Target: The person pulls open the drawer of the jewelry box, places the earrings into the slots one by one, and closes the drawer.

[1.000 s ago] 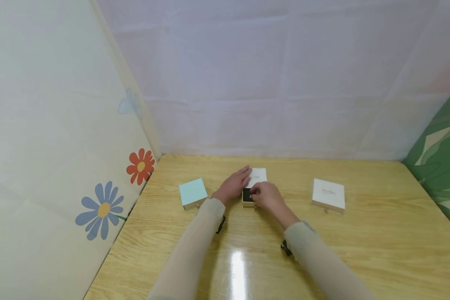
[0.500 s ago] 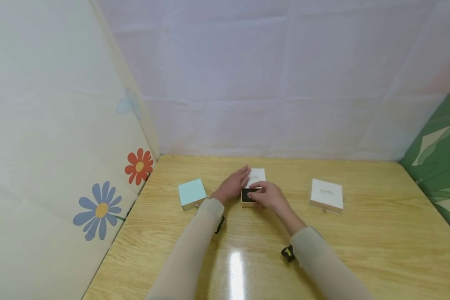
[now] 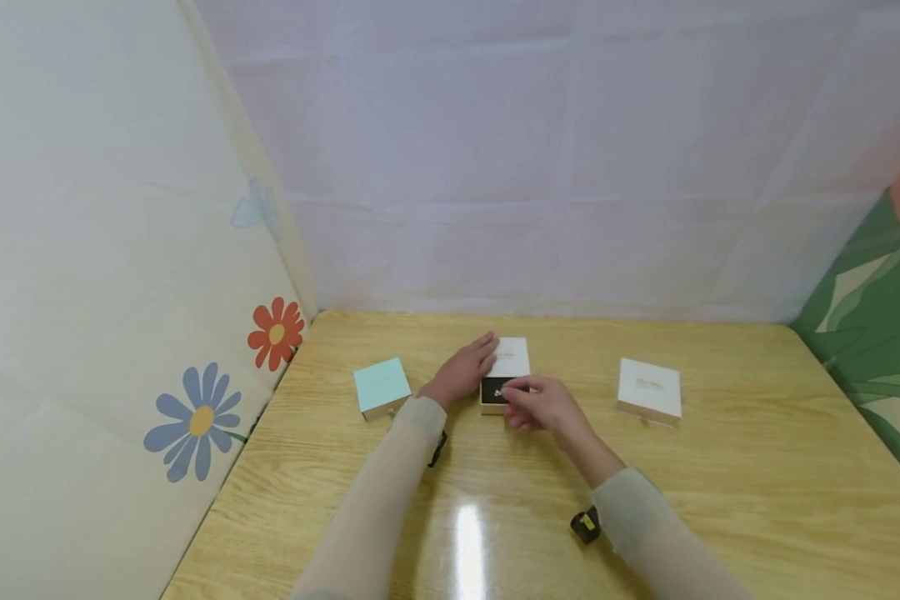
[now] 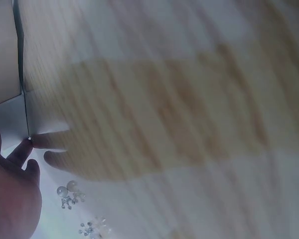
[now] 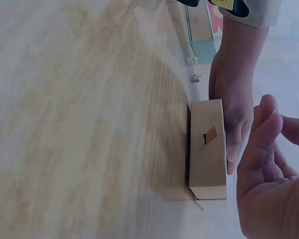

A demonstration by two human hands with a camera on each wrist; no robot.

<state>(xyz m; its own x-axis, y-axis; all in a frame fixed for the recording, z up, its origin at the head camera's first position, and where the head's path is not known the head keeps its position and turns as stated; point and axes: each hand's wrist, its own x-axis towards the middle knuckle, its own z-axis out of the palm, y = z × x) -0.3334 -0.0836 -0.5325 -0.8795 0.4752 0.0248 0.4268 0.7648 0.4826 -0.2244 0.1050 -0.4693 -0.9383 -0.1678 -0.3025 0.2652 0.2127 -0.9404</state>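
Note:
A small white box with gold lettering [image 3: 512, 357] lies in the middle of the table. Its beige drawer [image 5: 209, 159] is pulled toward me and shows a black lining [image 3: 489, 385]. My left hand [image 3: 465, 370] rests with straight fingers along the left side and top of the white sleeve. Over the drawer, my right hand [image 3: 543, 404] has thumb and index finger together at a small shiny jewellery piece [image 3: 498, 392] on the black lining. In the right wrist view those fingertips [image 5: 273, 119] hide whatever is between them.
A pale blue box [image 3: 382, 386] stands at the left, and a second white box with gold lettering [image 3: 649, 389] at the right. On the table left of my left hand lie two earrings with crystals, including a pearl earring [image 4: 63, 192]. A white cloth wall rises behind the table.
My right thumb and index finger were apart half a second ago and are now together. The right hand has shifted slightly toward me, uncovering more lining. The left hand stays on the box.

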